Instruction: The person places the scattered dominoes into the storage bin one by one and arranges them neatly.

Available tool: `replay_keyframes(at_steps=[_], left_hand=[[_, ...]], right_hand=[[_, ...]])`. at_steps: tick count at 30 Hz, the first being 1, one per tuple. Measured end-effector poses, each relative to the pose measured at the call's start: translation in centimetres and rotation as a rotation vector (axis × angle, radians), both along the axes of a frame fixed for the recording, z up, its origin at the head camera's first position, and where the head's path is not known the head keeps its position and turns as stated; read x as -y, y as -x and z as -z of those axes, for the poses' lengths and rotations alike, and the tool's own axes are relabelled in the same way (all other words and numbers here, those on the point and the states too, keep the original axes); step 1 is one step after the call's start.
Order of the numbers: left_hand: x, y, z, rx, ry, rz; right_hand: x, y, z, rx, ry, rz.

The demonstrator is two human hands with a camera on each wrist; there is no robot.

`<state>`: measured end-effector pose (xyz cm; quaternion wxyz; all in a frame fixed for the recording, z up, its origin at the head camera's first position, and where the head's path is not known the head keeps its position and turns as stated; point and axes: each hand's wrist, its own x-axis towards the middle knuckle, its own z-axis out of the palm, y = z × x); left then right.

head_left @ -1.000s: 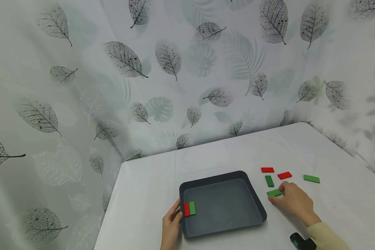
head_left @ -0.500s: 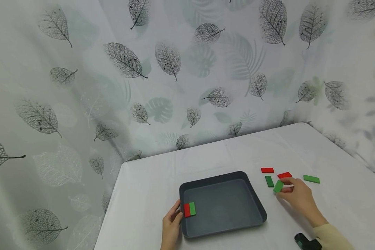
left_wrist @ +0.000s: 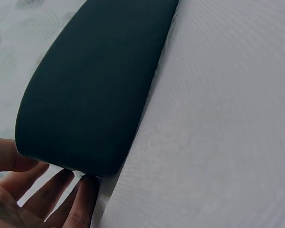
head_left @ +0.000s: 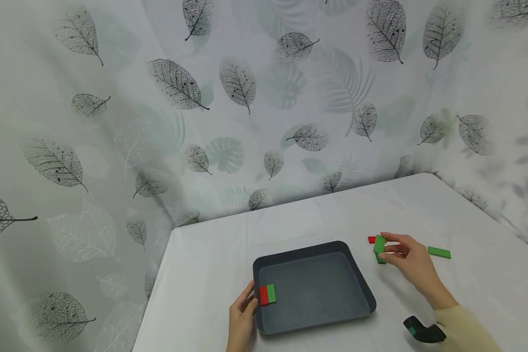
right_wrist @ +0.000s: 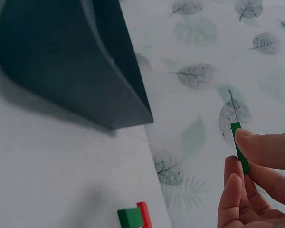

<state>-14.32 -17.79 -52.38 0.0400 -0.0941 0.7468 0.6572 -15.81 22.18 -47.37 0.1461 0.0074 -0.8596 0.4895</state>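
Note:
Between thumb and fingertips my right hand (head_left: 411, 259) pinches a light green tile (head_left: 379, 244), raised in front of a dark green tile and a red tile (head_left: 371, 239) in the head view. The right wrist view shows that pinched green tile (right_wrist: 240, 149) edge-on. My left hand (head_left: 241, 318) lies against the left side of a dark grey tray (head_left: 317, 322), its fingertips touching the outer wall. Inside the tray's left end, a red tile (head_left: 263, 296) and a light green tile (head_left: 271, 293) sit side by side.
The dark green tile (head_left: 380, 259) lies right of the tray, partly covered. Farther right is another light green tile (head_left: 439, 252). A black device (head_left: 424, 331) is on the right wrist. A leaf-print curtain (head_left: 264, 98) hangs behind the white table (head_left: 202, 274).
My right hand has picked the light green tile up from the table, turned it upright and moved it up and left. It now hides the nearer red tile. The left hand and tray stay put.

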Motion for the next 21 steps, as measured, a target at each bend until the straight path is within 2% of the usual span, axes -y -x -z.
replay_keyframes(at_steps=[5, 9, 16, 21], left_hand=[[0.0, 0.2, 0.1, 0.011, -0.001, -0.010], [0.0, 0.2, 0.0, 0.022, -0.001, -0.014], [0.0, 0.1, -0.1, -0.005, 0.002, 0.001], [0.1, 0.2, 0.1, -0.018, -0.002, 0.002]], right_hand=[[2.5, 0.7, -1.5, -0.031, 0.063, -0.080], [4.9, 1.3, -2.1, -0.035, 0.098, -0.152], [9.7, 2.4, -1.5, -0.052, 0.090, -0.234], [13.1, 2.8, -0.7, -0.036, 0.068, -0.332]])
